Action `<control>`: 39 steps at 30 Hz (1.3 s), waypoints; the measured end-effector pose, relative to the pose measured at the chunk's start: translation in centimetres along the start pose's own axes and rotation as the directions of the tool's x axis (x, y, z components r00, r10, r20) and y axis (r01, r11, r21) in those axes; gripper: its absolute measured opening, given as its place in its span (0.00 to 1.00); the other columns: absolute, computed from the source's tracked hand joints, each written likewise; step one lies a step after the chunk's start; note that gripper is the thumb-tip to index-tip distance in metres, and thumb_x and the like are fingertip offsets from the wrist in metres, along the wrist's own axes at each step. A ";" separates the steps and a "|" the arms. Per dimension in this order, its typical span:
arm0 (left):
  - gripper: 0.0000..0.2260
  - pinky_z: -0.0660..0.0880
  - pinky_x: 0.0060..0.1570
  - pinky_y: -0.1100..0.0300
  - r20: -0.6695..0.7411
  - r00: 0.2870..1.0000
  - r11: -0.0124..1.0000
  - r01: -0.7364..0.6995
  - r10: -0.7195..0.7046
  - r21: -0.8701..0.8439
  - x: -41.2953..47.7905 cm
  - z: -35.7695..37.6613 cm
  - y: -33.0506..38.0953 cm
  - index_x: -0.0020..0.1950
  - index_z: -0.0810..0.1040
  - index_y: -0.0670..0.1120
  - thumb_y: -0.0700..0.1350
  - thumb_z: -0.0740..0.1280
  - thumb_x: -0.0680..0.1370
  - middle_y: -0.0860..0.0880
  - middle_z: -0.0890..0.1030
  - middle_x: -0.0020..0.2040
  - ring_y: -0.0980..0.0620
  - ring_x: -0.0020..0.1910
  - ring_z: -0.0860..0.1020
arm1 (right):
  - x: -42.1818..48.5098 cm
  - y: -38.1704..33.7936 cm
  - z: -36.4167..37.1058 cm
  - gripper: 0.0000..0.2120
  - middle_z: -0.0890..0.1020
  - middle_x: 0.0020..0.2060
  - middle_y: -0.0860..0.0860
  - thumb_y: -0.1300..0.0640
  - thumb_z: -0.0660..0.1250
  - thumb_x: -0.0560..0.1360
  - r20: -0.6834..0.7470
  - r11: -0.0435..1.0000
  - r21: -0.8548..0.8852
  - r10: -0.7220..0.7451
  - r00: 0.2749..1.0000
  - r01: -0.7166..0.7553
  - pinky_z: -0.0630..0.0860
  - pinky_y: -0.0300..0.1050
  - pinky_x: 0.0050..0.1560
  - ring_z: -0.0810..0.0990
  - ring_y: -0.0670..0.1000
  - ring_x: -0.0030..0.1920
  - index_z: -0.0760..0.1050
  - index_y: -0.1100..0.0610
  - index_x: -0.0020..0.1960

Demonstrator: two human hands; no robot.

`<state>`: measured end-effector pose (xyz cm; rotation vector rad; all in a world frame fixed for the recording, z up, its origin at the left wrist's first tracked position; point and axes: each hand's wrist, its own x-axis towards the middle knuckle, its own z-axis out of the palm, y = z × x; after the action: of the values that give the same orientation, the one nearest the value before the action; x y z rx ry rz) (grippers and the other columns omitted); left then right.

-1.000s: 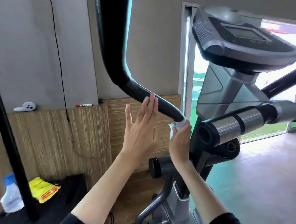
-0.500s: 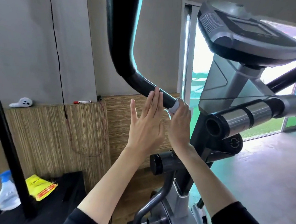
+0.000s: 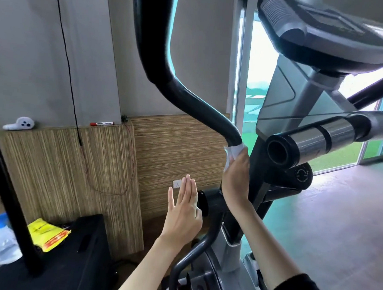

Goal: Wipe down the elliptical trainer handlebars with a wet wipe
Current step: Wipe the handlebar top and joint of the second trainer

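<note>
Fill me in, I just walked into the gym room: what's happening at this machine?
A person is wiping the elliptical's black handlebar. Their right hand presses a white wet wipe around the bar's lower end. The left hand is open and flat, touching nothing. A spray bottle and a yellow packet sit unused nearby.

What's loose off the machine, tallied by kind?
Spray bottle: 1
Yellow packet: 1
White controller: 1
Red marker: 1
Wet wipe, in the right hand: 1
Total: 5
</note>
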<state>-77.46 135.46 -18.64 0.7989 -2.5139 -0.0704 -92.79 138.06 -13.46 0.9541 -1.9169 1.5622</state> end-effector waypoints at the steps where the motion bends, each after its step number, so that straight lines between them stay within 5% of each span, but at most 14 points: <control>1: 0.30 0.28 0.71 0.50 0.027 1.000 1.000 0.013 -0.013 -0.022 0.1 0.4 0.0 0.73 0.29 0.43 0.49 0.35 0.73 0.48 0.30 0.76 0.54 0.73 0.27 | -0.9 0.5 0.1 0.24 0.68 0.69 0.59 0.53 0.51 0.82 0.046 0.999 -0.001 0.045 0.998 -0.045 0.74 0.53 0.62 0.70 0.56 0.68 0.54 0.61 0.75; 6: 0.29 0.33 0.73 0.57 0.112 0.994 0.981 0.007 0.014 -0.192 1.1 1.9 0.4 0.77 0.37 0.40 0.38 0.49 0.80 0.45 0.36 0.78 0.54 0.75 0.33 | -4.1 2.0 0.0 0.26 0.64 0.73 0.57 0.65 0.53 0.81 0.158 0.979 0.077 0.173 0.972 -0.186 0.68 0.44 0.64 0.68 0.56 0.70 0.51 0.60 0.77; 9: 0.27 0.35 0.72 0.60 0.163 0.986 0.975 -0.002 0.039 -0.221 1.3 2.7 1.0 0.77 0.40 0.39 0.37 0.49 0.80 0.44 0.39 0.78 0.53 0.76 0.35 | -4.3 2.1 0.4 0.24 0.67 0.72 0.57 0.64 0.53 0.82 0.109 0.967 0.141 0.198 0.974 -0.212 0.71 0.47 0.65 0.70 0.56 0.69 0.54 0.60 0.77; 12: 0.27 0.35 0.71 0.63 0.146 0.989 0.969 0.001 0.036 -0.245 1.4 3.1 1.1 0.78 0.42 0.39 0.37 0.49 0.81 0.44 0.41 0.79 0.54 0.76 0.36 | -4.1 2.1 0.8 0.22 0.72 0.69 0.57 0.61 0.53 0.82 0.089 0.935 0.217 0.266 0.960 -0.279 0.70 0.38 0.61 0.73 0.55 0.67 0.58 0.61 0.75; 16: 0.27 0.35 0.70 0.66 0.144 0.989 0.964 -0.004 0.044 -0.267 1.4 3.1 0.8 0.78 0.45 0.39 0.36 0.50 0.80 0.45 0.43 0.79 0.57 0.75 0.38 | -3.5 2.0 1.7 0.23 0.76 0.64 0.58 0.50 0.52 0.82 0.052 0.914 0.283 0.288 0.956 -0.291 0.75 0.49 0.61 0.76 0.56 0.64 0.61 0.61 0.73; 20: 0.27 0.35 0.70 0.66 0.128 0.991 0.955 0.013 0.027 -0.297 1.2 3.1 1.1 0.78 0.45 0.39 0.36 0.50 0.80 0.45 0.43 0.79 0.54 0.77 0.38 | -4.4 2.4 1.8 0.16 0.81 0.54 0.58 0.55 0.53 0.83 0.041 0.921 0.216 0.324 0.945 -0.325 0.69 0.37 0.45 0.81 0.56 0.53 0.66 0.63 0.66; 26: 0.27 0.35 0.70 0.64 0.149 0.988 0.957 0.013 0.032 -0.289 1.2 2.9 1.0 0.78 0.44 0.38 0.35 0.50 0.80 0.44 0.42 0.79 0.52 0.77 0.38 | -6.6 4.2 2.0 0.16 0.82 0.55 0.53 0.66 0.57 0.80 -0.016 0.935 0.222 0.287 0.958 -0.277 0.67 0.24 0.53 0.80 0.49 0.56 0.75 0.59 0.65; 31: 0.27 0.35 0.70 0.65 0.153 0.988 0.960 0.009 0.036 -0.281 1.3 2.8 0.8 0.78 0.44 0.38 0.35 0.50 0.80 0.44 0.42 0.79 0.52 0.77 0.38 | -6.2 4.1 1.8 0.17 0.81 0.55 0.59 0.66 0.56 0.80 0.030 0.940 0.174 0.294 0.955 -0.295 0.67 0.32 0.54 0.80 0.57 0.57 0.72 0.63 0.67; 35: 0.27 0.34 0.68 0.66 0.155 0.987 0.959 0.008 0.038 -0.283 1.3 2.8 0.8 0.78 0.44 0.38 0.35 0.50 0.80 0.44 0.42 0.79 0.52 0.77 0.38 | -5.5 3.8 2.9 0.25 0.76 0.63 0.54 0.47 0.52 0.82 0.123 0.932 0.214 0.273 0.954 -0.294 0.70 0.48 0.65 0.74 0.55 0.64 0.62 0.61 0.73; 37: 0.27 0.34 0.69 0.65 0.157 0.987 0.961 0.003 0.042 -0.276 1.2 2.7 0.9 0.77 0.44 0.38 0.35 0.50 0.80 0.43 0.42 0.79 0.52 0.77 0.38 | -5.7 4.4 3.1 0.31 0.73 0.53 0.49 0.38 0.48 0.81 0.113 0.941 0.234 0.225 0.968 -0.246 0.71 0.57 0.64 0.75 0.55 0.56 0.64 0.64 0.66; 39: 0.27 0.35 0.70 0.64 0.161 0.986 0.960 0.004 0.043 -0.281 1.1 2.6 0.9 0.77 0.44 0.38 0.36 0.50 0.80 0.43 0.42 0.79 0.52 0.77 0.37 | -6.4 4.6 2.6 0.23 0.73 0.50 0.56 0.44 0.50 0.82 0.170 0.965 0.190 0.147 0.974 -0.179 0.70 0.59 0.63 0.74 0.54 0.53 0.65 0.65 0.61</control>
<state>-80.00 135.34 -20.26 0.6747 -2.5851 -0.4949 -92.09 137.39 -21.75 1.0521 -2.0135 1.8591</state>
